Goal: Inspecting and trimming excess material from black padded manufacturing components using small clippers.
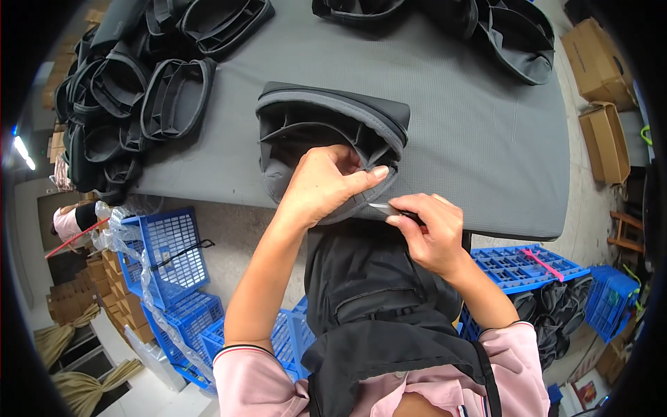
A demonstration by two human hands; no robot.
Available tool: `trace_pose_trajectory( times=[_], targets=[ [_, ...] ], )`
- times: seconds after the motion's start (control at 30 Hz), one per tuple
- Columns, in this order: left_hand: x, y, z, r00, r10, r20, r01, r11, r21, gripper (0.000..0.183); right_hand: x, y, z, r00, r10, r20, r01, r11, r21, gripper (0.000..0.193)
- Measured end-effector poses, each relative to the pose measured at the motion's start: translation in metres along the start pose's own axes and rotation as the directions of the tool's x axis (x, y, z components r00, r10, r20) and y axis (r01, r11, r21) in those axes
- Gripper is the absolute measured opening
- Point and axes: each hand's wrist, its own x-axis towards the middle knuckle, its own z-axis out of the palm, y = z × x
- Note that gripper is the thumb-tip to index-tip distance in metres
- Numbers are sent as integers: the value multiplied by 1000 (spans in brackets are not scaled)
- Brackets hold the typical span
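In front of me at the table's near edge lies a dark grey zippered pouch (333, 104), its top open and its dividers showing. My left hand (323, 184) is closed on the near rim, with the fingers inside the opening and the thumb on the zipper edge. Between the thumb and fingers of my right hand (434, 229) is a small pointed blade (382, 206) with a black handle. Its tip is beside the pouch's near right rim; whether it touches cannot be made out.
A grey padded table (479, 153) bears a pile of similar pouches (118, 83) on the left and more pouches (517, 38) at the far right. Blue crates (174, 250) stand below on both sides. Cardboard boxes (597, 62) sit at right. Another person (73, 221) is at far left.
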Motion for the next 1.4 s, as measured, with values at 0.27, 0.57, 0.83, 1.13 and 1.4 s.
trace_pose_trajectory(
  times=[0.27,0.57,0.83,1.13,1.4],
  targets=[
    [-42,-12,-3,793,608,-33,-598,788,150,44,23,12,16,994,63,92,-69,996,60,45],
    [-54,-30,18,638,724,-260,-570,672,473,60,36,10,30,989,150,-12,-146,974,175,29],
    [-37,-40,25,578,685,-443,-531,728,433,26,55,15,-1,965,70,251,-82,996,39,11],
    [-33,-30,1,848,462,258,-436,886,-156,23,75,39,-24,747,12,665,-311,891,332,20],
    [-31,-23,8,943,199,265,-37,857,-513,22,11,-1,-15,909,412,61,-415,883,221,34]
  ],
)
